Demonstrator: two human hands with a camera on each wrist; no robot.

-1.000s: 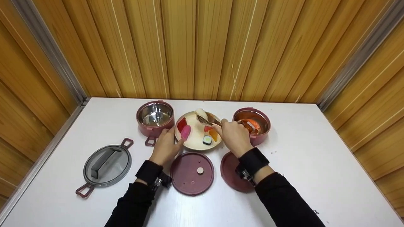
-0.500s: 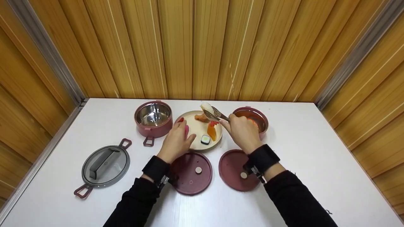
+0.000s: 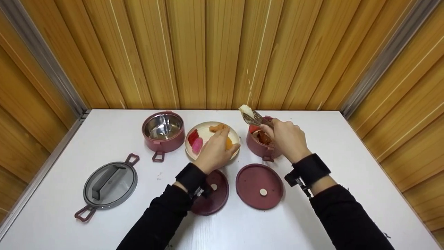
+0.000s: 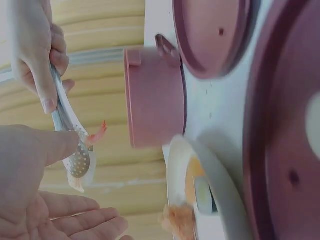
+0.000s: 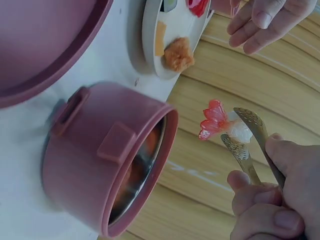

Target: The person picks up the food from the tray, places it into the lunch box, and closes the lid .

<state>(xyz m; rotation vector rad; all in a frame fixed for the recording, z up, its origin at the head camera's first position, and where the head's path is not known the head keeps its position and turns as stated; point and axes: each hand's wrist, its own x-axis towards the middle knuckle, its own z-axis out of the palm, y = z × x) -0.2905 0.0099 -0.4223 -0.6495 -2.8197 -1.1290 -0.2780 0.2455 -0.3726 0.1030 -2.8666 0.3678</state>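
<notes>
My right hand (image 3: 288, 139) grips metal tongs (image 5: 258, 131) with perforated tips. Between those tips is a toy shrimp sushi (image 5: 216, 120), white with a red tail, held up above the right pot (image 3: 256, 147). That maroon pot has orange-red and brown food inside. My left hand (image 3: 215, 149) hovers over the cream plate (image 3: 206, 133), its fingers extended and holding nothing. A red piece (image 3: 193, 138), a pink piece (image 3: 197, 146) and a fried orange piece (image 3: 218, 127) lie on the plate. A sushi roll (image 4: 203, 196) on it is hidden by my left hand in the head view.
At the back left stands another maroon pot (image 3: 168, 143) with a shiny steel inside. Two round maroon lids, the left lid (image 3: 220, 198) and the right lid (image 3: 260, 180), lie in front of the plate. A grey lid (image 3: 118, 189) with red handles lies at left.
The tongs have lifted the shrimp sushi off the plate and carried it right, over the right pot. My left hand has left the plate's left side and moved right, over the plate.
</notes>
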